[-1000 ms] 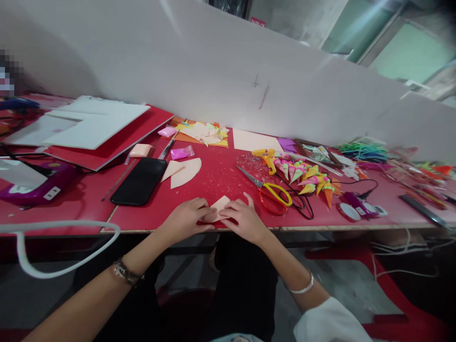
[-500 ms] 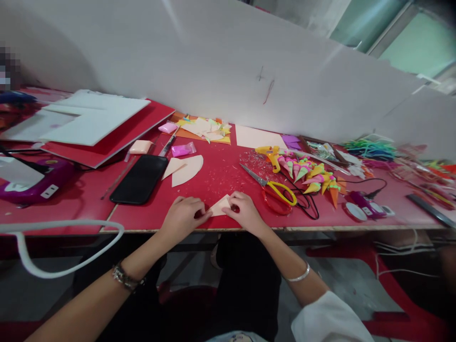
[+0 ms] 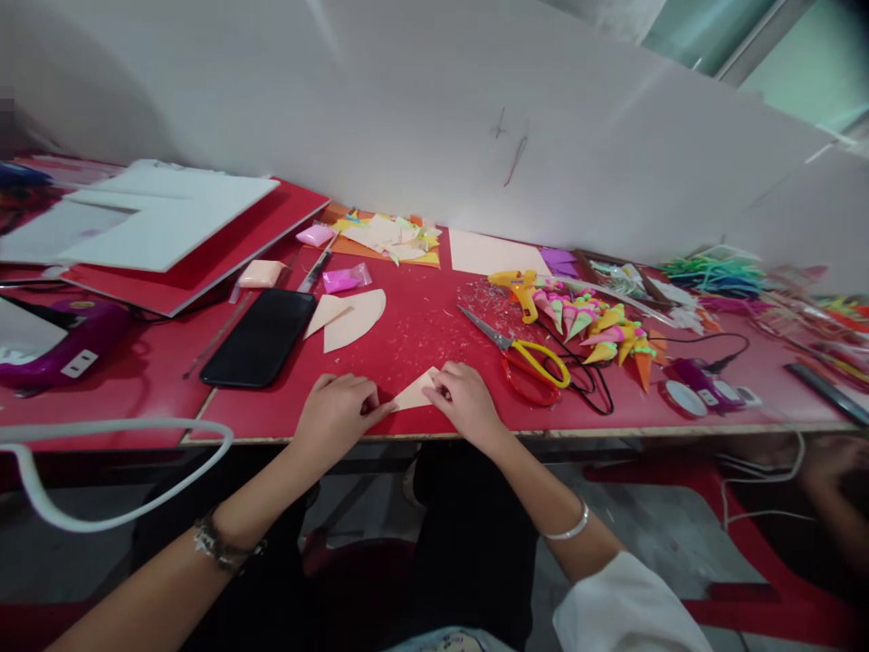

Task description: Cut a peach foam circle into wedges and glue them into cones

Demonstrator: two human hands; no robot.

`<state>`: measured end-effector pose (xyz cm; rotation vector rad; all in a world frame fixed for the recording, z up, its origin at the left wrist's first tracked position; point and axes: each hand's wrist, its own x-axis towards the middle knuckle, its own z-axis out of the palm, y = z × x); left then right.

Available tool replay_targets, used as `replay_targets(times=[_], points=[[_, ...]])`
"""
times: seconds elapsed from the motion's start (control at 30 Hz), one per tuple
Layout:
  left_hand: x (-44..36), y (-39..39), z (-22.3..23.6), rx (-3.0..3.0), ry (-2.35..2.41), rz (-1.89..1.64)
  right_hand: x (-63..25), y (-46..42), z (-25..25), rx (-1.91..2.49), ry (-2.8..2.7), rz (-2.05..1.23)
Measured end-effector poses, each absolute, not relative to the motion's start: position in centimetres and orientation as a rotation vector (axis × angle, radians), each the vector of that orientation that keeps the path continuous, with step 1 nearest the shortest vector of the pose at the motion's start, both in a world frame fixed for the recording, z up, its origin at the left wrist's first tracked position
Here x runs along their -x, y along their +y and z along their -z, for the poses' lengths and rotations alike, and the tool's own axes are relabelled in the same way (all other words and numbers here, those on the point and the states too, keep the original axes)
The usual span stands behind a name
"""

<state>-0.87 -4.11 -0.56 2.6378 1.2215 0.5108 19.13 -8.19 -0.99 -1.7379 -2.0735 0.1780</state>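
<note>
Between my hands, near the table's front edge, is a narrow, pointed piece of cream paper (image 3: 413,391), folded or rolled into a wedge. My left hand (image 3: 339,405) pinches its pointed left tip. At the wider right end, the thumb and fingers of my right hand (image 3: 463,398) grip the edge. Beyond my left hand lie cut cream paper pieces (image 3: 357,323), one shaped like a fan. Scissors (image 3: 522,355) with yellow and red handles rest to the right of my right hand.
A black phone (image 3: 262,340) lies left. A yellow glue gun (image 3: 517,290) and colourful small cones (image 3: 604,330) are at the right. White boards (image 3: 176,217) are stacked back left, paper scraps (image 3: 390,237) at the back. A white cable loop (image 3: 136,521) hangs at the front left.
My left hand has shifted slightly left along the paper toward its tip, so more of the wedge shows. The view has moved a little. At far right, a person's arm has come into sight.
</note>
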Motion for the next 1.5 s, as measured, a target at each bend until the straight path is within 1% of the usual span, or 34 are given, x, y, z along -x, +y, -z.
replay_targets(times=[0.17,0.43,0.57,0.67,0.8,0.97,1.27,1.5], points=[[1.3,-3.7,0.3,-2.697,1.164,-0.448,-19.1,-8.2,1.1,1.76,-2.062,-0.169],[1.3,-0.3,0.5,-2.769,0.587,-0.23,-19.3,-8.2,1.2,1.768,-2.002,-0.167],[1.2,0.9,0.0,-2.769,0.431,-0.083,-19.3,-8.2,1.2,1.769,-1.971,-0.174],[1.3,1.5,0.0,-2.766,0.395,-0.057,-19.1,-8.7,0.8,1.737,-2.0,-0.124],[1.5,1.8,0.4,-2.779,0.382,-0.05,-18.5,-10.0,-0.1,1.543,-2.249,-0.048],[1.6,1.9,0.6,-2.811,0.375,-0.028,-17.7,-11.1,-0.3,1.354,-2.473,-0.1],[1.6,2.1,0.4,-2.821,0.36,0.024,-17.7,-10.7,0.2,1.36,-2.446,-0.145],[1.5,2.6,-0.1,-2.763,0.331,0.092,-20.1,-11.0,0.5,1.471,-2.351,-0.128]])
